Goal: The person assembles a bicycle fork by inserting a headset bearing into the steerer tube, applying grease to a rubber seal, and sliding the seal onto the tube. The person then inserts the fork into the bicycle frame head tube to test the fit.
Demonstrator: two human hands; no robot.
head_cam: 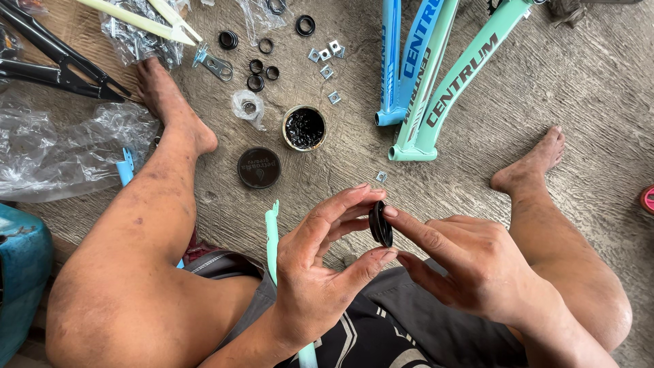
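The person sits on the concrete floor (599,88) with bare legs spread. The left hand (320,266) holds a small black ring (380,223) in front of the lap, with the thumb below it and the other fingers curled above it. The right hand (470,262) has its fingers half bent, and its index finger touches the face of the ring; it grips nothing by itself.

On the floor just beyond the hands stands an open tin of black grease (304,128), and its dark round lid (259,167) lies beside it, near the left foot. Further away lie several black rings (257,73) and small square metal pieces (325,58). Two bicycle frames, one blue (392,61) and one mint green (453,82), rest on the floor at the upper right. Crumpled clear plastic bags (61,146) lie at the left.
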